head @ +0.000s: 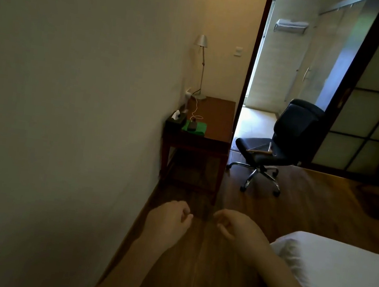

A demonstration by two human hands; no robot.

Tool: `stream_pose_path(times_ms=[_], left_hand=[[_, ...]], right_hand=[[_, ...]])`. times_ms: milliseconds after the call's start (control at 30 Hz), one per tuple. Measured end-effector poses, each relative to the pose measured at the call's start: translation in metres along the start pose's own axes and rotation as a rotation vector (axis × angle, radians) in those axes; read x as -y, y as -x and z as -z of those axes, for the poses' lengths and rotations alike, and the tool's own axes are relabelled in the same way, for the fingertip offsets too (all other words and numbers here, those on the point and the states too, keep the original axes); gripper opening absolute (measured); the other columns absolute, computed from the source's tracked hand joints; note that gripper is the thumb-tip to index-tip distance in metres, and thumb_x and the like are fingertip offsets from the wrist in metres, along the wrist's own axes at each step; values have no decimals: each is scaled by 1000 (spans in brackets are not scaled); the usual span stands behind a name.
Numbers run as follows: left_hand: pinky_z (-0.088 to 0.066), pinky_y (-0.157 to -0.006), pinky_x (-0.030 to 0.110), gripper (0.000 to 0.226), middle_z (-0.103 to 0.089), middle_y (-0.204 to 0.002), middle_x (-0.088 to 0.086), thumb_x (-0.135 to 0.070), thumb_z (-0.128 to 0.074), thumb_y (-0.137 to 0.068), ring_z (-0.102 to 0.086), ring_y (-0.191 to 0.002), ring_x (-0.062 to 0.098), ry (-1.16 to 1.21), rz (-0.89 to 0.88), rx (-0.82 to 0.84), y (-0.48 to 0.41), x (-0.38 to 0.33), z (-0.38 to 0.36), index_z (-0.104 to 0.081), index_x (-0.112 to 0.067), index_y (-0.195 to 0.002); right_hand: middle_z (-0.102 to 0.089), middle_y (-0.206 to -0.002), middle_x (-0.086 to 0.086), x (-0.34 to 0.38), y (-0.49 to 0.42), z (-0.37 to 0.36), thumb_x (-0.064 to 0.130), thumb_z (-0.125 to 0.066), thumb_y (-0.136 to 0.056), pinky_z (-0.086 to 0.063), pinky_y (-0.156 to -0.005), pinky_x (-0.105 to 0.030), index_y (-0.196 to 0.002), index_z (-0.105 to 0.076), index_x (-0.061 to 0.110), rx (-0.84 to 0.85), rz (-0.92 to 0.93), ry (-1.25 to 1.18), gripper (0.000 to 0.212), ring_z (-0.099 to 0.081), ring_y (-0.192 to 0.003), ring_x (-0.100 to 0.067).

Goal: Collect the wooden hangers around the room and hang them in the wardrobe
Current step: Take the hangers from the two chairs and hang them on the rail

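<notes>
Low in front, left hand (170, 221) and right hand (237, 228) hang over the wood floor (202, 267), near each other, not touching. Fingers loosely curled; both hold nothing. White bed corner (335, 273) just beside the right forearm.

Further on: side table (213, 122) against the left wall, lamp at its back edge.

Beyond, by the doorway: black office chair (289, 133). Pale strip across the middle of its seat reads as a wooden hanger (259, 151), small and dim. It lies ahead and right of the hands, well apart, long axis roughly left to right. Right hand nearer.

Wardrobe not in view. Judgement: walk to chair, right-hand pickup.
</notes>
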State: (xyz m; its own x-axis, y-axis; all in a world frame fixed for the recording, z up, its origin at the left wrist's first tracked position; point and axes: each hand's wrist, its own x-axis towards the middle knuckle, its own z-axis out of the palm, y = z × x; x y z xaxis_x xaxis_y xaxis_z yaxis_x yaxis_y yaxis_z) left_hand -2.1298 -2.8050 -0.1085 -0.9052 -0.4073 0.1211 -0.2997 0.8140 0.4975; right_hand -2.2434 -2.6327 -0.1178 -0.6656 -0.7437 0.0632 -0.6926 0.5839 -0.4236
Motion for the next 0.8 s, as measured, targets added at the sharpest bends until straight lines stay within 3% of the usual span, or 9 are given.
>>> stream_pose_path(times_ms=[100, 333, 667, 800], left_hand=[[-33, -57, 11, 21, -62, -90, -15, -42, -50, -94, -52, -73, -2, 7, -17, 36, -81, 13, -18, -61, -32, -108], [-32, -50, 15, 18, -60, -81, -15, -41, -51, -94, -52, -62, -3, -58, -143, 140, -293, 10, -64, -61, -32, -106], [-38, -48, 21, 15, -61, -70, -13, -44, -51, -92, -54, -57, 1, -61, -339, 392, -520, -23, -147, -61, -34, -98], [-43, -54, 23, 17, -63, -79, -11, -42, -51, -92, -56, -66, 1, -68, -372, 447, -619, -44, -195, -61, -31, -101]], right_hand=[[-60, -113, 15, -31, -70, -3, 28, -52, -93, -45, -73, -14, -123, -53, 34, -25, -45, -13, 31, -53, -88, 5], [-64, -115, 7, -112, -219, 24, 27, -53, -92, -53, -87, -33, -123, -56, 28, -138, -256, -96, 32, -61, -101, -8], [-65, -117, 7, -255, -360, 34, 27, -54, -92, -52, -83, -24, -122, -57, 29, -162, -536, -171, 30, -60, -97, -4], [-63, -117, 9, -330, -434, 45, 28, -53, -93, -49, -80, -20, -123, -54, 30, -143, -564, -174, 31, -59, -96, -2]])
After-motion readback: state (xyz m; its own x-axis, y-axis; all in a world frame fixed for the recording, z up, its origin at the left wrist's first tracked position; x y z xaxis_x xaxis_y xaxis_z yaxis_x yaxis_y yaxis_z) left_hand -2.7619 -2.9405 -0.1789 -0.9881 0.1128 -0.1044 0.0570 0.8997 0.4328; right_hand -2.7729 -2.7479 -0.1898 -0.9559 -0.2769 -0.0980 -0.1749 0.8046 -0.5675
